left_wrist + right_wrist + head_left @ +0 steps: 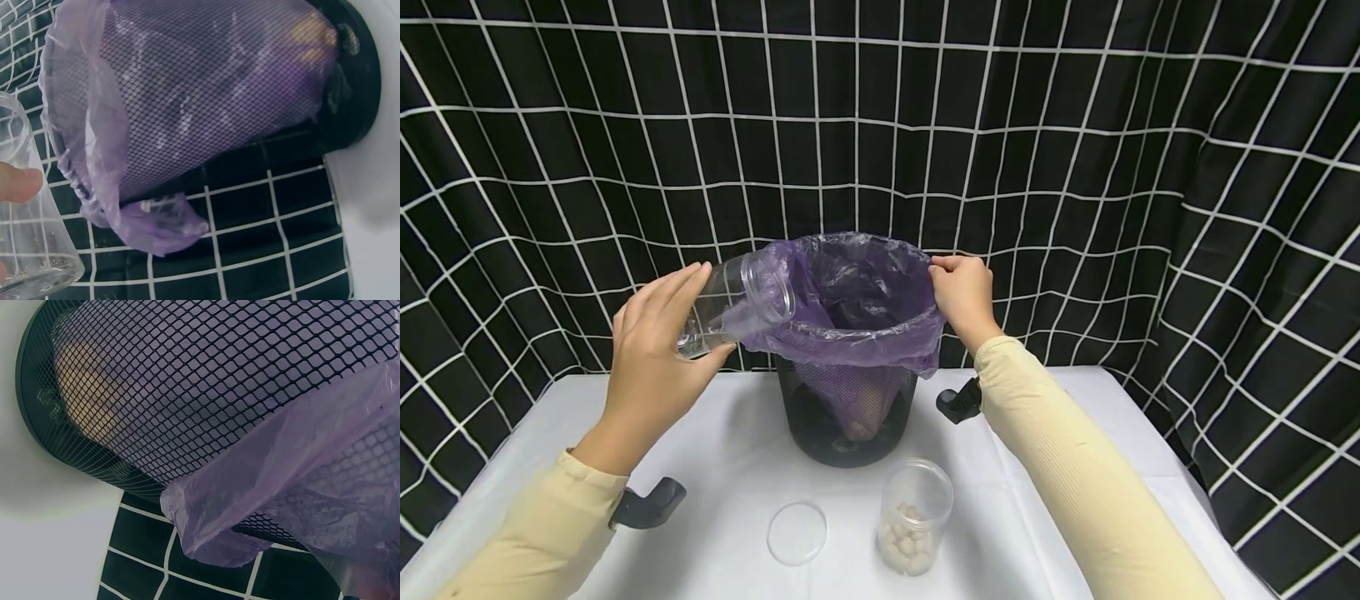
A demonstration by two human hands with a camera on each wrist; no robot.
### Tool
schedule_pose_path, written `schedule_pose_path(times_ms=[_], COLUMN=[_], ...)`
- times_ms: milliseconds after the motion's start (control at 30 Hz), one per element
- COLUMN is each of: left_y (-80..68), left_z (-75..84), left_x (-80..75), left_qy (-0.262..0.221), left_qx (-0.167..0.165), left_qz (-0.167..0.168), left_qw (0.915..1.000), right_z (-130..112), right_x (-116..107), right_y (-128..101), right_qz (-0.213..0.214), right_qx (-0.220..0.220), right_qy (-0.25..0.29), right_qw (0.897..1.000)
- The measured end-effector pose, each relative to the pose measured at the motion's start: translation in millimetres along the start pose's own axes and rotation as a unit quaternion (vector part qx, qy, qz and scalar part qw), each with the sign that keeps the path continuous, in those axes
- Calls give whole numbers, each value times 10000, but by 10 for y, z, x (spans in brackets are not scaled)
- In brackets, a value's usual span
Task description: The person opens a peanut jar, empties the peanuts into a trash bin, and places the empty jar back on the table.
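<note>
- Head view: nearest, a clear round lid is lying on the white tabletop, just beside an upright clear tub that is holding pale pieces.
- Beyond them a black mesh wastebasket is standing upright, with a purple bin liner sagging inside and folding over its rim; pale lumps are showing through the mesh low down.
- Left hand is grasping a transparent jar by its side, tilting it mouth-up toward the liner's left edge; whether they are touching, I cannot tell.
- That jar is looking light, stiff and slippery, so its mid-wall is probably offering the surest hold.
- Right hand is pinching the liner's right edge; the film is seeming thin, soft and easily torn, best gathered at its fold.
- Close behind the basket, a black gridded curtain is hanging, leaving more room sideways and frontward.
</note>
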State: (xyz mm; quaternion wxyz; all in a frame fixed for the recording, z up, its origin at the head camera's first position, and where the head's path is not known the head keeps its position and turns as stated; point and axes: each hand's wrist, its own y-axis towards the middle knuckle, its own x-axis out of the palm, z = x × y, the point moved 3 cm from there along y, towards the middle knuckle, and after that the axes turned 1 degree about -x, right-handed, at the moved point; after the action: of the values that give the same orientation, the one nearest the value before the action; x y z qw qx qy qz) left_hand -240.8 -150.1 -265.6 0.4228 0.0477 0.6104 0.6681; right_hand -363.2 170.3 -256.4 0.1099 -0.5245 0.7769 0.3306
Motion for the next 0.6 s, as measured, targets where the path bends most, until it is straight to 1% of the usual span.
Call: schedule_pose_path(times_ms=[167, 367, 600], left_y=[-108, -238, -490], left_z=[-2, -17, -89], left_x=[-29, -58, -78], left_qy=[-34, -189, -211], left_qx=[-129, -282, -561], left_qz=[28, 214, 408], left_qw=[9999, 9992, 9974], right_z=[14, 27, 24], right_x=[4, -1, -2], right_y=[-2, -6, -7], right_qz=[35, 55, -11], right_qx=[-17, -10, 50], right_qy=[20, 54, 108], right_qw=[10000, 10000, 9999])
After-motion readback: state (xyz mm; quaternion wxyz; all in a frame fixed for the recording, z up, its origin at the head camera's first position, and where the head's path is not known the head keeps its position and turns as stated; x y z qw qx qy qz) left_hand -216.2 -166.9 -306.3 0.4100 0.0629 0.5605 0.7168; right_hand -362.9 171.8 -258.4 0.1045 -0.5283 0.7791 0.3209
